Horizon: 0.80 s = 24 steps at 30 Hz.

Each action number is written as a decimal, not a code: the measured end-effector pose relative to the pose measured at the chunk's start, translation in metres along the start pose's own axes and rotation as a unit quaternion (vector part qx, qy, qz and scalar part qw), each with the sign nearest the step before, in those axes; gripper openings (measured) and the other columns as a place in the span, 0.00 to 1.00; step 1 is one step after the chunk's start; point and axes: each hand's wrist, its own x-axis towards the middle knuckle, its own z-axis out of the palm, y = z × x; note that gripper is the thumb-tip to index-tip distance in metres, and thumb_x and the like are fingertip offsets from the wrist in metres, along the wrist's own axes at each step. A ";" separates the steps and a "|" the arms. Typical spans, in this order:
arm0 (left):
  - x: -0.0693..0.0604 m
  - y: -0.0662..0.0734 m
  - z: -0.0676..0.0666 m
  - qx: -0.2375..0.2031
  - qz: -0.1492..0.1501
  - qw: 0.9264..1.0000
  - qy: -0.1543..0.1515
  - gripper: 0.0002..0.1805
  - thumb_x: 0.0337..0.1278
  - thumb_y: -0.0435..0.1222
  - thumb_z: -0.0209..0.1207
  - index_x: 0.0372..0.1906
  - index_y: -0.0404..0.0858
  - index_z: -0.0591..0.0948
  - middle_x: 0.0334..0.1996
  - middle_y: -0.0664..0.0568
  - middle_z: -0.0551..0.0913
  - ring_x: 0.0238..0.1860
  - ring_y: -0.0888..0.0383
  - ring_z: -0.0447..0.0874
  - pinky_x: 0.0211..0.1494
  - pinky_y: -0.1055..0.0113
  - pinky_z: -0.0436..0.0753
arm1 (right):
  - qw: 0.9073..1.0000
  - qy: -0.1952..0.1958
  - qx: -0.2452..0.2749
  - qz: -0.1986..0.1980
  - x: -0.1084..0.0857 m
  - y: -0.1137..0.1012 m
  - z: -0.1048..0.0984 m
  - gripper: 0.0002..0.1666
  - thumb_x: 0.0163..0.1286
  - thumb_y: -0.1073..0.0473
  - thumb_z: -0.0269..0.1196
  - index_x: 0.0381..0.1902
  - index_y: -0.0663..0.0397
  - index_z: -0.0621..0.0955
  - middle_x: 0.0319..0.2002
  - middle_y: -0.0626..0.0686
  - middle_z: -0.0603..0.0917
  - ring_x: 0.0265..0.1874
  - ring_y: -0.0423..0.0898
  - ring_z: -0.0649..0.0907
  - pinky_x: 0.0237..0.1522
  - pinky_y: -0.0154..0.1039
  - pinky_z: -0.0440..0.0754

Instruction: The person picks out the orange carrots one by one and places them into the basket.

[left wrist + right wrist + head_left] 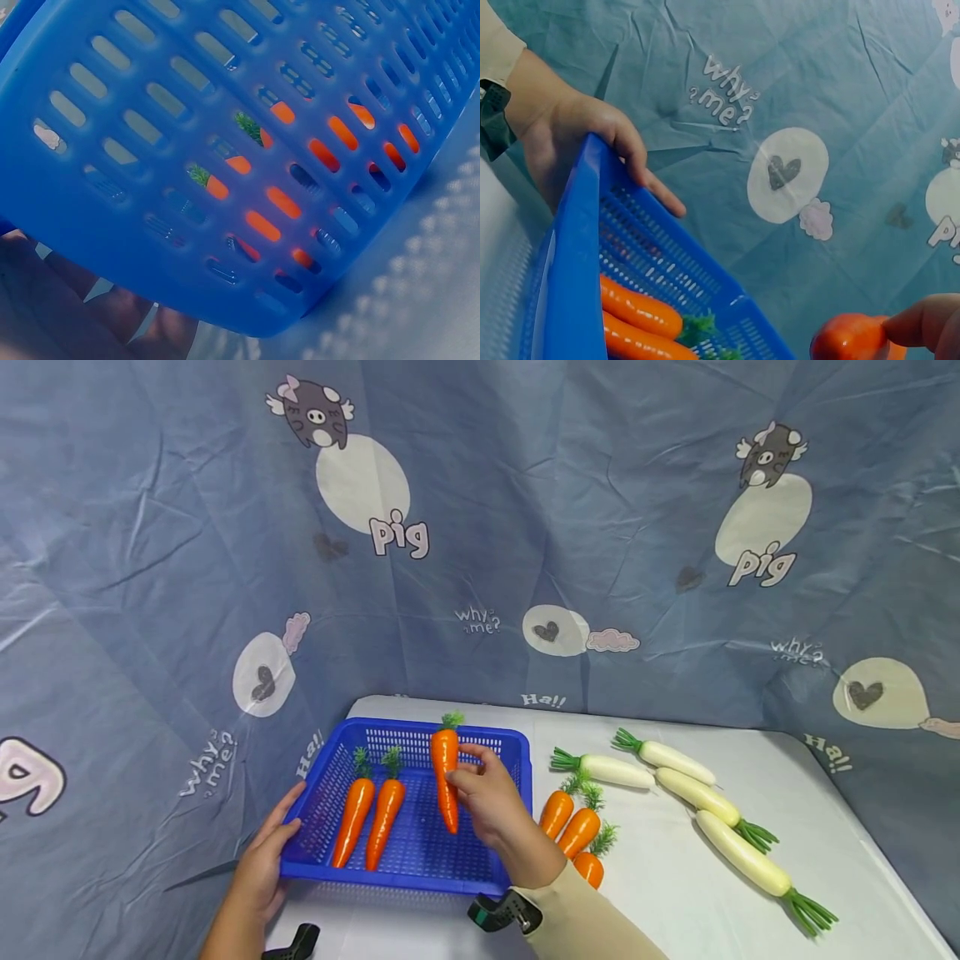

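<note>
My right hand (487, 789) pinches an orange carrot (446, 760) with a green top, tip pointing down, over the right part of the blue plastic basket (405, 887). In the right wrist view the held carrot (847, 339) shows at the bottom edge. My left hand (262, 860) grips the basket's left rim near its front corner; in the left wrist view its fingers (120, 307) lie beneath the rim. Two carrots rest side by side inside the basket, a left carrot (354, 818) and a right carrot (386, 822), tops toward the back.
Right of the basket, three carrots (579, 832) lie on the white table (675, 902), partly hidden by my right arm. Several white radishes (742, 853) with green stems lie farther right. A blue printed cloth (480, 568) hangs behind and beside the table.
</note>
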 end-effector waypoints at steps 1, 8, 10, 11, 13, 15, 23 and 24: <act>0.000 0.000 0.000 0.001 0.000 1.000 0.001 0.31 0.86 0.43 0.38 0.86 0.58 0.51 0.66 0.61 0.61 0.52 0.62 0.80 0.47 0.61 0.86 | 1.000 0.001 0.004 0.001 0.000 0.000 0.001 0.34 0.68 0.71 0.62 0.71 0.63 0.68 0.47 0.58 0.82 0.39 0.46 0.83 0.43 0.36 0.84; -0.001 0.004 0.003 0.004 -0.005 1.000 0.008 0.31 0.86 0.44 0.39 0.85 0.59 0.52 0.70 0.58 0.58 0.52 0.62 0.79 0.48 0.61 0.86 | 1.000 -0.006 0.003 0.006 0.003 0.001 0.008 0.36 0.65 0.72 0.62 0.71 0.65 0.67 0.44 0.57 0.82 0.35 0.46 0.82 0.39 0.36 0.83; -0.001 0.004 0.003 0.005 -0.008 1.000 0.009 0.31 0.86 0.44 0.38 0.85 0.59 0.51 0.71 0.57 0.57 0.52 0.62 0.79 0.48 0.61 0.86 | 1.000 -0.010 0.000 0.010 0.004 0.002 0.011 0.36 0.65 0.72 0.62 0.71 0.65 0.67 0.44 0.58 0.81 0.36 0.46 0.83 0.40 0.36 0.84; -0.001 0.004 0.003 0.004 -0.010 1.000 0.009 0.31 0.86 0.44 0.38 0.85 0.60 0.51 0.72 0.57 0.57 0.53 0.62 0.79 0.48 0.62 0.86 | 1.000 -0.012 -0.002 0.012 0.004 0.002 0.012 0.36 0.65 0.72 0.62 0.71 0.65 0.67 0.44 0.58 0.81 0.36 0.46 0.83 0.40 0.37 0.84; -0.002 0.003 0.003 0.004 -0.010 1.000 0.010 0.30 0.86 0.44 0.38 0.85 0.59 0.51 0.72 0.56 0.56 0.53 0.61 0.79 0.48 0.61 0.86 | 1.000 -0.015 -0.002 0.015 0.005 0.004 0.014 0.37 0.64 0.73 0.61 0.71 0.65 0.66 0.43 0.58 0.81 0.37 0.47 0.83 0.41 0.37 0.84; -0.002 0.003 0.004 0.005 -0.010 1.000 0.012 0.30 0.86 0.44 0.38 0.85 0.60 0.52 0.73 0.56 0.56 0.53 0.61 0.79 0.48 0.61 0.86 | 1.000 -0.019 0.002 0.017 0.006 0.005 0.017 0.37 0.64 0.73 0.61 0.71 0.66 0.65 0.42 0.58 0.81 0.37 0.47 0.83 0.42 0.38 0.84; -0.001 0.001 0.002 0.007 -0.001 1.000 0.008 0.30 0.86 0.44 0.39 0.85 0.59 0.52 0.69 0.58 0.59 0.52 0.61 0.80 0.47 0.61 0.87 | 0.999 -0.035 0.008 0.030 0.008 0.011 0.023 0.39 0.65 0.73 0.59 0.74 0.65 0.63 0.49 0.63 0.84 0.40 0.48 0.85 0.46 0.41 0.85; -0.001 0.001 0.001 0.004 -0.001 1.000 0.006 0.30 0.86 0.44 0.39 0.85 0.60 0.52 0.68 0.59 0.60 0.52 0.61 0.80 0.47 0.61 0.87 | 0.999 -0.037 0.008 0.033 0.008 0.011 0.024 0.39 0.65 0.73 0.59 0.75 0.65 0.63 0.51 0.63 0.84 0.40 0.48 0.85 0.47 0.42 0.85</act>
